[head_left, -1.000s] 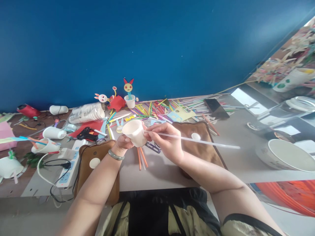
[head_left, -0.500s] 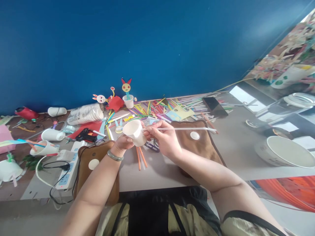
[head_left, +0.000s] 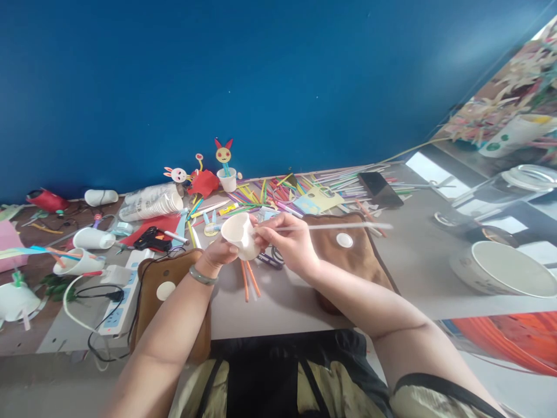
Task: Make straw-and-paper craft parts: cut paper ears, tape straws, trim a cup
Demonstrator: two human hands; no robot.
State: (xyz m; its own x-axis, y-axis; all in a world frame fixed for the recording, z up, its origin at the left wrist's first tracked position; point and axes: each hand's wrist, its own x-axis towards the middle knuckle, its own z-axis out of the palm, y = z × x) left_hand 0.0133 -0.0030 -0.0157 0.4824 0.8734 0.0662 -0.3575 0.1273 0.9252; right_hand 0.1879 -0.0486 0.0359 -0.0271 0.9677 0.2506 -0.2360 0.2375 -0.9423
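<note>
My left hand [head_left: 220,254] is wrapped under a small white paper cup [head_left: 238,234], tilted with its mouth toward the upper left. My right hand [head_left: 288,241] pinches a long white straw [head_left: 335,226] near its left end, right against the cup's side. The straw runs out to the right, almost level, over a brown pad [head_left: 353,251]. A green bangle [head_left: 201,275] is on my left wrist. Two orange straws [head_left: 249,279] lie on the table just below the cup.
Several coloured straws [head_left: 278,191], a stack of paper cups [head_left: 152,202], a black glue gun [head_left: 152,237], paper animal figures [head_left: 224,155], a phone [head_left: 380,189], a power strip [head_left: 119,302] and a second brown pad [head_left: 167,290] crowd the table. A large white bowl [head_left: 509,273] sits right.
The straw's free end has swung up from pointing down-right to nearly level. The cup has tipped slightly and both hands shifted a little up and left.
</note>
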